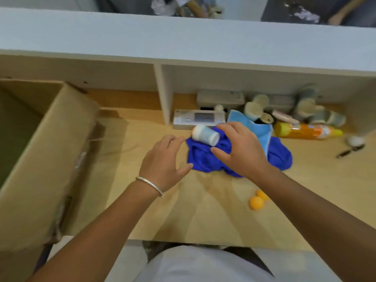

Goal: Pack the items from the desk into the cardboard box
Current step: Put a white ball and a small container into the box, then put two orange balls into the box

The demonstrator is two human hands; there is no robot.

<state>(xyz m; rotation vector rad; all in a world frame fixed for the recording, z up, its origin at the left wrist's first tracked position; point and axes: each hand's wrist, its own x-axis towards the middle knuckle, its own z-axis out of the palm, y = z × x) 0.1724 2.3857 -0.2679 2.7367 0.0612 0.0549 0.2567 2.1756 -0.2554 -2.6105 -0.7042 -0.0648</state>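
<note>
A crumpled dark blue cloth (205,157) lies in the middle of the wooden desk (203,216). A pale blue-and-white cup (205,134) lies on its side on the cloth's far left part. My right hand (242,148) hovers over the cloth with fingers spread, right beside the cup. My left hand (164,162) is open just left of the cloth, thumb near its edge. The open cardboard box (44,151) stands at the left of the desk.
A light blue cloth (258,131), an orange bottle (307,130), several cups (309,110), a white flat box (198,119) and a pen (349,151) lie at the back right. Two orange balls (257,201) sit near the front. A white shelf (183,41) overhangs the back.
</note>
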